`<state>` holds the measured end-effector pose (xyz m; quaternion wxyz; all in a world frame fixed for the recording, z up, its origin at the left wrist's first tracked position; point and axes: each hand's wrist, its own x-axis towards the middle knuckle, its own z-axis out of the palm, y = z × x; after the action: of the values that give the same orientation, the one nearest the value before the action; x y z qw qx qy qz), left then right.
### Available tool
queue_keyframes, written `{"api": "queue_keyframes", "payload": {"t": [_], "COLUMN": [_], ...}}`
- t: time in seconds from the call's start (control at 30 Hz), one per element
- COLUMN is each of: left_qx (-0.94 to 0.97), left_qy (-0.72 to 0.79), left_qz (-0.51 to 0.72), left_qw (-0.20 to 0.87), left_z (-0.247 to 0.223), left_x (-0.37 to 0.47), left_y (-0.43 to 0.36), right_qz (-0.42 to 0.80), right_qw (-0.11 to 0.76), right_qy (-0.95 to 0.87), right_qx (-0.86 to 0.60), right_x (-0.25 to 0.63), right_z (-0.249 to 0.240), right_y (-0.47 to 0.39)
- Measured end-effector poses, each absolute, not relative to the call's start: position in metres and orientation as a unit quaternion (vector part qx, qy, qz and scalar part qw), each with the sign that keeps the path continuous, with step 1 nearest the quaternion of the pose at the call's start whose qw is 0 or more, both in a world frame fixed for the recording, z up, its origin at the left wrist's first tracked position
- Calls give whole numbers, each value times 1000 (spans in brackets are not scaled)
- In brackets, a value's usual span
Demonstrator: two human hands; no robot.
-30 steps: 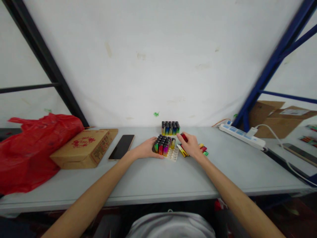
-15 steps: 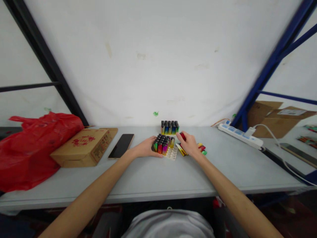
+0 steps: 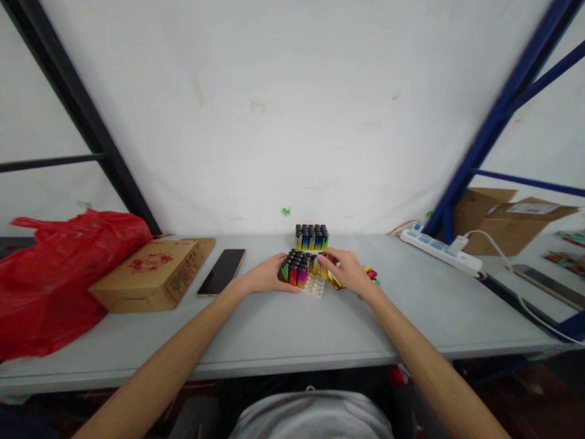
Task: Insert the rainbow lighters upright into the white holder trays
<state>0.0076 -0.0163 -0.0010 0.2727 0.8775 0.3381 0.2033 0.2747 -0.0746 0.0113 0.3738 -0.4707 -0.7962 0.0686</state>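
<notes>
A pale tray with round holes [image 3: 315,287] lies at the middle of the table, its left part filled with upright colourful lighters with black tops [image 3: 296,268]. My left hand [image 3: 269,274] curves around the left side of these lighters, fingers behind and thumb in front. Between the thumb and fingers of my right hand [image 3: 345,268] is a shiny lighter [image 3: 324,266], upright over the tray's right side. Behind stands a second block of upright lighters [image 3: 311,236]. Loose lighters [image 3: 371,274] lie beside my right hand, partly hidden by it.
On the left are a black phone [image 3: 222,272], a cardboard box [image 3: 146,274] and a red plastic bag [image 3: 68,280]. A white power strip [image 3: 441,251], an open carton [image 3: 516,222] and another phone [image 3: 551,285] are on the right.
My right hand has moved left to the tray, and the lighter in it now stands upright. My left hand stays around the lighters.
</notes>
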Motion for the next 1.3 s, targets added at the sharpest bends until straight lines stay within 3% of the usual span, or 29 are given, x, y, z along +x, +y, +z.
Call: {"api": "queue_keyframes", "payload": {"t": [0.47,0.73,1.03,1.3], "left_qx": [879,877,875,876], "left_qy": [334,336,336,333], "left_qz": [213,218,222,207], "left_qw": [266,266,270,280], "left_z": [-1,-2,-1,-1], "left_x": [8,8,8,8], "left_y": [-16,-16,-18,-17], "right_qz": [66,26,-27,41], "right_qw": [270,204,251,210], "right_qy": [-860,-837,-778,-850], "right_qx": [-429,-507,-575,-481], "right_x": [279,266,319,331], "right_z": [6,7,8,0], "right_y": [-68,-65,-58,-59]}}
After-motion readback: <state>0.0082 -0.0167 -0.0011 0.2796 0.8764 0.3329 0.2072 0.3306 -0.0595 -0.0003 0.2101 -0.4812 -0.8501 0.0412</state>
